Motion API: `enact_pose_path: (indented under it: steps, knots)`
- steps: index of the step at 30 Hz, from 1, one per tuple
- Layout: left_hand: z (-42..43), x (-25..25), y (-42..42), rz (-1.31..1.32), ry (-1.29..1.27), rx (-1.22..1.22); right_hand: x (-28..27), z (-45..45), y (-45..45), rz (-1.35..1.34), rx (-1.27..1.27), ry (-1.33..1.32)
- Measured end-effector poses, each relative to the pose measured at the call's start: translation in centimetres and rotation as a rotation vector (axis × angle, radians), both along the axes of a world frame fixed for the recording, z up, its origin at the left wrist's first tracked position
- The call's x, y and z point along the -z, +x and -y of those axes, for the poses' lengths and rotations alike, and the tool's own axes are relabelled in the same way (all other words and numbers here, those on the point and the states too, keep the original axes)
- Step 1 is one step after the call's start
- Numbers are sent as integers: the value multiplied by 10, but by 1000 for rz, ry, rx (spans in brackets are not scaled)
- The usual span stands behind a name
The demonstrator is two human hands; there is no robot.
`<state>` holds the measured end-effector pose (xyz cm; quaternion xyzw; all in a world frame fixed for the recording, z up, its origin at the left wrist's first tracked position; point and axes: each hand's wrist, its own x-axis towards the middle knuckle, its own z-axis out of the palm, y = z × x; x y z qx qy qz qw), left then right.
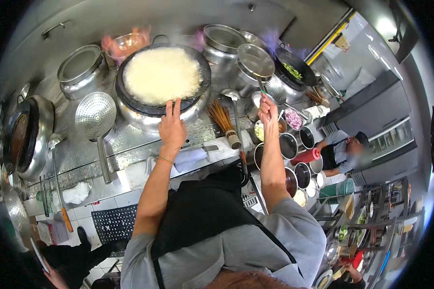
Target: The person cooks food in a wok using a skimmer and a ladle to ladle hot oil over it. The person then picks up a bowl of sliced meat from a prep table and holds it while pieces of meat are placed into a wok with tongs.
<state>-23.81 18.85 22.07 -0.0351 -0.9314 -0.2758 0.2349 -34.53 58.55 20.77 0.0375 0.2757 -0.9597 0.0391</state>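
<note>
Pale, foaming liquid fills much of a black wok set on a burner in front of me. My left hand is at the wok's near rim, with two fingers stretched toward it and nothing held; whether they touch the rim I cannot tell. Off to the right, my right hand is closed around the handle of a round mesh strainer. The strainer's mesh is above a steel pot; contact between them is unclear.
A perforated skimmer lies left of the wok, and a bamboo brush right of it. Flames rise behind. Another wok holds green vegetables. Ingredient pots stand at right. One person stands beyond; others are partly visible at the lower edges.
</note>
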Motion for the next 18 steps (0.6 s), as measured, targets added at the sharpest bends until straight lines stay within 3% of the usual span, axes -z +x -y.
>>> enact_pose_path:
  steps: [2, 3, 5, 9, 11, 12, 13, 14, 15, 18]
  knots:
    - [1, -1, 1, -5, -10, -6, 15, -16, -3, -132, -278, -225]
    - [1, -1, 0, -1, -9, -3, 9, -9, 4, -128, -275, -225]
    - [1, 1, 0, 10, -3, 0, -7, 22, 31, 87, 98, 13]
    - [2, 4, -3, 11, 10, -9, 22, 40, 86, 201, 152, 330]
    - [1, 5, -2, 9, 19, 6, 87, 36, 127, 177, 301, 647]
    - [0, 5, -2, 19, 24, -8, 90, 54, 153, 312, 372, 1014]
    - [-2, 5, -2, 9, 30, -14, 101, 57, 175, 231, 232, 1759]
    - [-3, 6, -2, 1, 35, -13, 94, 91, 206, 90, 471, 1818]
    - [-3, 5, -2, 15, 34, -8, 104, 96, 221, -57, 448, 1907]
    - [-4, 3, -2, -29, 107, 17, 98, 124, 245, 166, 413, 2016]
